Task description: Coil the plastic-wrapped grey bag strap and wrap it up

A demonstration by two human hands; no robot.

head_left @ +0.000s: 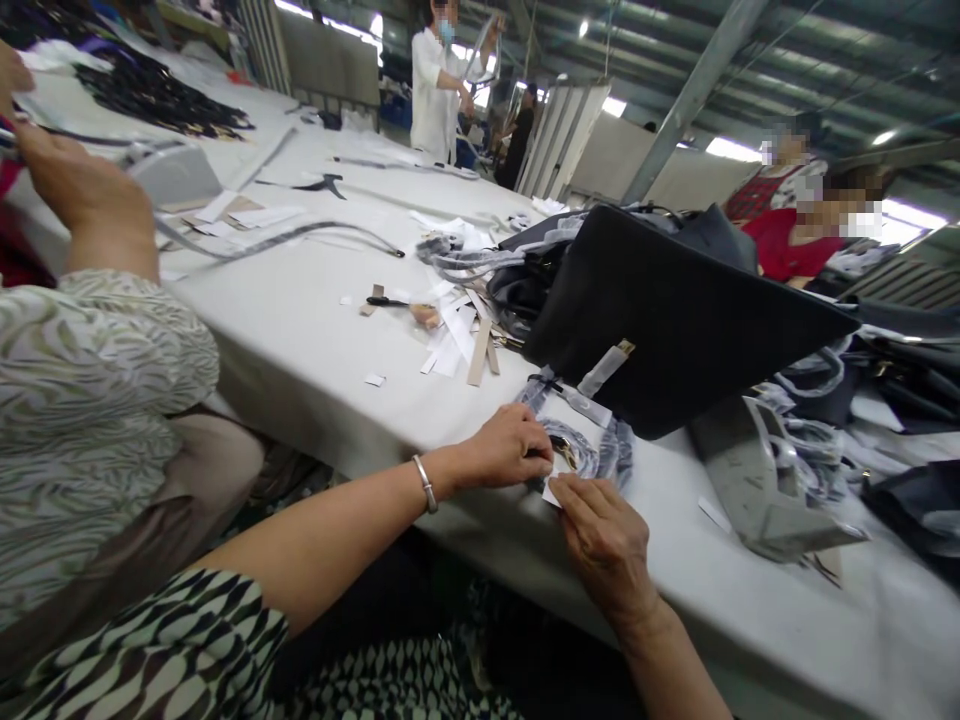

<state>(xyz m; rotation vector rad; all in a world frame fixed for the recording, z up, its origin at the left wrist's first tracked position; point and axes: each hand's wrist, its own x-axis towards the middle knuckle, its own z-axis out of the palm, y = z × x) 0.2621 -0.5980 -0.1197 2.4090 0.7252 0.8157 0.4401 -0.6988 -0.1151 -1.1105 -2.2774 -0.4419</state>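
Pinching the wrapped strap (592, 450) at the bench (300, 330) edge, my left hand (510, 445) has its fingers closed on the strap's near end, just over a gold buckle (564, 450). My right hand (604, 530) lies just beside it, fingertips closed on a small white paper tab (551, 493) at the same end. The strap is dark, bound in grey-white wrapping, and lies in loose folds on the bench. It runs up to the black bag (675, 320), which stands tilted just behind my hands, with a wrapped tag (607, 368) hanging on its front face.

Left of the bag lie white paper strips (450, 345), a cardboard strip (478, 352) and a small pair of scissors (386, 301). Right of my hands rests a grey bag part (757, 480), with more wrapped straps (817, 440) and dark bags (915, 500) beyond. The black bag blocks my view of the bench behind it.

At my left sits a person in a striped sleeve (82, 400), with a hand (75, 190) raised on a grey strap (270, 240). Another person in white (435, 90) stands at the far end, and two more sit across at the right.
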